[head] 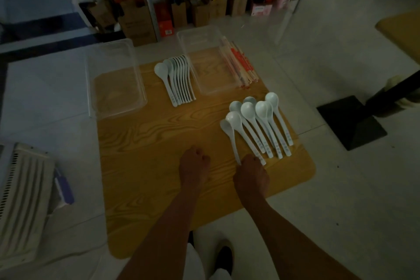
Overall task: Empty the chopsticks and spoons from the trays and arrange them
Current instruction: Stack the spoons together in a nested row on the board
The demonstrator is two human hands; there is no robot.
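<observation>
Wood-grain table (159, 143) seen from above in dim light, on a pale tiled floor. At its upper left, a clear plastic tray (91, 88), the wood grain showing through its base. At upper middle, a second clear tray (205, 90), likewise see-through to the wood.

Just beside that tray's right wall, a bundle of paper-wrapped chopsticks (241, 63), long axis running from the top of the frame down and slightly right. Between the two trays, a tight row of white spoons (179, 82), nested on edge, bowls toward the top, handles toward the bottom. Right of centre, a looser group of white spoons (261, 125), overlapping, bowls up-frame, handles slanting down and right.

At lower centre, left hand (194, 166) clenched in a fist over bare wood, holding nothing, apart from the spoons. Right hand (251, 174) with fingers curled at the handle ends of the nearest loose spoons; gripping or only touching, impossible to tell.

White slatted appliance (20, 200) at lower left, black table base (350, 120) at right, shelving with cardboard boxes (204, 7) across the top.
</observation>
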